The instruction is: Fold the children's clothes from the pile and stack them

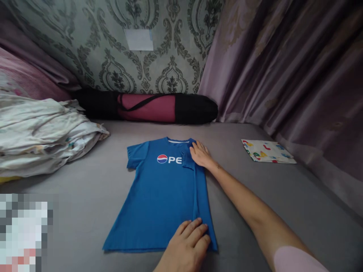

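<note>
A blue T-shirt (161, 200) with a round red, white and blue logo and the letters "PE" lies front side up. Its right side is folded inward, and the folded sleeve covers the rest of the lettering. The left sleeve sticks out flat. My right hand (200, 154) rests with outstretched fingers on the folded shoulder, close to the collar. Near the hem, my left hand (188, 243) lies on the folded strip, fingers slightly bent and apart, pressing on the cloth. Neither hand grips anything that I can see.
A folded cloth with a colourful print (268, 151) lies at the right. Crumpled pale bedding (42, 136) fills the left side. Along the wall lies a long black and maroon bag (147, 107). Purple curtains (283, 68) hang at the right. A pixelated patch covers the bottom left corner.
</note>
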`<state>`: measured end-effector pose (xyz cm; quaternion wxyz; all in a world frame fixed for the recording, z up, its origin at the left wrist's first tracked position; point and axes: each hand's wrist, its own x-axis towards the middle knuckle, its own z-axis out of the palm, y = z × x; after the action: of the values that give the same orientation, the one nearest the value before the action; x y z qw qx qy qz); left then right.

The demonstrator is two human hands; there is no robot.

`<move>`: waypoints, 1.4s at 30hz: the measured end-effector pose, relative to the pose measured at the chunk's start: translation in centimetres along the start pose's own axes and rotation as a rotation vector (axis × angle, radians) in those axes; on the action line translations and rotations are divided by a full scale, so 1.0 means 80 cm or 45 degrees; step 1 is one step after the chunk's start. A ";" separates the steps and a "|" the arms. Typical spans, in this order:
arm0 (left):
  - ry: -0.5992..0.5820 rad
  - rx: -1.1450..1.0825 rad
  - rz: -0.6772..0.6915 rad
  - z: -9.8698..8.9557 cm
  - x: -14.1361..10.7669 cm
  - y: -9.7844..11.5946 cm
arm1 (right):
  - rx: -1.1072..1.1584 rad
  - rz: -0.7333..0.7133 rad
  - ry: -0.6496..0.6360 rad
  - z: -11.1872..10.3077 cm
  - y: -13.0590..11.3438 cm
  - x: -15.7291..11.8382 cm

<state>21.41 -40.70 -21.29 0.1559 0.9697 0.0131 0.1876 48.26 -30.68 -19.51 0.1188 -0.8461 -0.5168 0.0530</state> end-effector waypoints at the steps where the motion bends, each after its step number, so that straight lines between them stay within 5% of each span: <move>1: 0.008 0.002 0.004 0.000 0.000 0.000 | 0.002 0.004 0.091 -0.006 -0.008 -0.002; 4: 0.050 0.010 0.002 0.004 -0.001 0.001 | -0.003 0.007 0.229 -0.016 -0.042 -0.011; 10: 0.121 0.055 0.015 0.009 -0.004 -0.001 | -0.035 0.148 -0.014 -0.005 -0.084 -0.017; 14: 0.084 0.080 0.033 0.007 -0.004 -0.001 | -0.010 0.117 -0.047 -0.012 -0.072 -0.016; 20: 0.038 0.093 0.043 0.002 -0.002 0.000 | 0.127 -0.183 0.012 -0.012 -0.049 -0.024; 26: 0.072 0.043 0.011 0.008 -0.003 0.000 | 0.136 -0.123 0.294 0.001 -0.024 0.005; 35: -0.123 -0.049 0.047 -0.022 0.003 0.002 | -0.036 0.042 0.067 0.037 -0.015 0.043; 42: -0.203 -0.148 -0.027 -0.032 0.004 0.008 | 0.247 -0.015 -0.073 0.008 0.003 0.039</move>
<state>20.73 -40.55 -18.70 0.2142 0.9707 0.0000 0.1085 49.74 -27.93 -20.06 0.1856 -0.8258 -0.5174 0.1263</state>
